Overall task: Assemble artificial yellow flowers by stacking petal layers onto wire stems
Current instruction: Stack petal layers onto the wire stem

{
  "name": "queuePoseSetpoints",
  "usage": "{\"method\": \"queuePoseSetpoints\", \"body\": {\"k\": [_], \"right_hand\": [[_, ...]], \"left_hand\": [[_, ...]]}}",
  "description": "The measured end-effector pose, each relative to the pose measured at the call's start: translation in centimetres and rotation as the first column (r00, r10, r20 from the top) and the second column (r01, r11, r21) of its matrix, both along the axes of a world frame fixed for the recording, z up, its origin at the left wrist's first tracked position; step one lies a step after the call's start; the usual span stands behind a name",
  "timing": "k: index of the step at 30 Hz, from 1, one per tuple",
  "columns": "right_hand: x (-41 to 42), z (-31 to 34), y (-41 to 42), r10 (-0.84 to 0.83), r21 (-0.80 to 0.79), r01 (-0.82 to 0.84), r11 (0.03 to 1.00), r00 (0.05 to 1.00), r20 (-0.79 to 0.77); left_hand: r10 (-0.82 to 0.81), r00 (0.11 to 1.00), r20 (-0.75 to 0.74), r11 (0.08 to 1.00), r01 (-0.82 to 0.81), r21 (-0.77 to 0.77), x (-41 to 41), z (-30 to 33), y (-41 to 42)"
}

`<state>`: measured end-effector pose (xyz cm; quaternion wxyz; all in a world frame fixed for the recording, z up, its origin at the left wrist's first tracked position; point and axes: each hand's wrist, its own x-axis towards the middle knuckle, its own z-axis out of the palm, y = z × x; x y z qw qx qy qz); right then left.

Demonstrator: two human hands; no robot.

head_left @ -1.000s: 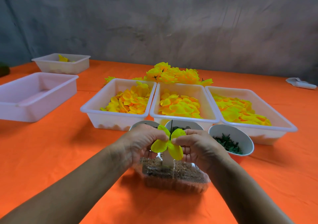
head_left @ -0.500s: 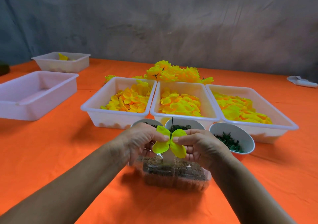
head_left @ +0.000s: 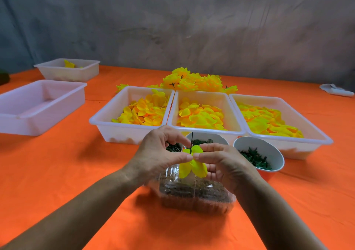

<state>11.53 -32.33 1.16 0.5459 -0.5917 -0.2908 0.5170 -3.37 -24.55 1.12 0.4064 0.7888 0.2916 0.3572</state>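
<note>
A yellow petal layer [head_left: 193, 166] sits on a thin dark wire stem [head_left: 191, 140] that pokes up above it. My left hand [head_left: 157, 153] and my right hand [head_left: 221, 161] meet at the stem, thumbs and fingertips pinching the petal layer from both sides. Both hands hover over a clear plastic container [head_left: 194, 194] of brown material. Three white trays behind hold loose yellow petals: left [head_left: 107, 119], middle [head_left: 203, 130], right [head_left: 317, 136]. A pile of finished yellow flowers [head_left: 196, 81] lies beyond the trays.
Small bowls of dark green parts stand behind my hands, one at the right [head_left: 259, 153] and one in the middle [head_left: 209, 139]. An empty white tray [head_left: 36, 103] and a smaller tray [head_left: 69, 71] sit at the left. A white object [head_left: 336, 90] lies far right.
My thumbs and fingers have closed in on the stem. The petal layer has folded downward, its lower petals now hanging below my fingertips.
</note>
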Motion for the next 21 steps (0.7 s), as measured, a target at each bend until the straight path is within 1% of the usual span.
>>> {"method": "queuePoseSetpoints", "body": {"k": [3,7,10,15,16,18,19,21], "right_hand": [[0.0,0.0,-0.1,-0.007,-0.006,0.007,1.0,1.0,0.013],[0.1,0.1,-0.2,-0.008,-0.016,0.009,1.0,0.998,0.056],[0.3,0.5,-0.2,0.0,-0.027,0.004,1.0,0.989,0.145],[1.0,1.1,0.0,0.043,-0.072,-0.023,0.997,0.956,0.289],[1.4,1.1,0.0,0.031,-0.068,-0.01,0.998,0.947,0.318],[2.7,1.0,0.2,-0.063,-0.006,0.07,0.998,0.922,0.382],[3.5,0.9,0.4,-0.126,0.038,0.121,0.992,0.895,0.428],[5.0,0.5,1.1,-0.215,0.111,0.185,0.976,0.801,0.559]], "left_hand": [[-0.027,1.0,-0.002,0.999,0.027,0.024,0.6,-0.4,0.0],[-0.048,0.998,0.032,0.999,0.049,-0.019,1.0,-0.6,0.3],[-0.081,0.996,0.046,0.995,0.083,-0.047,1.1,-0.5,0.7],[-0.138,0.99,0.008,0.989,0.138,-0.059,1.2,-0.6,1.5],[-0.143,0.99,0.007,0.987,0.143,-0.07,1.2,-0.6,1.7],[-0.153,0.988,0.007,0.985,0.153,-0.079,1.2,-0.7,1.8],[-0.161,0.987,0.007,0.984,0.161,-0.08,1.1,-0.8,1.8],[-0.174,0.985,0.007,0.981,0.174,-0.082,1.1,-0.8,1.9]]}}
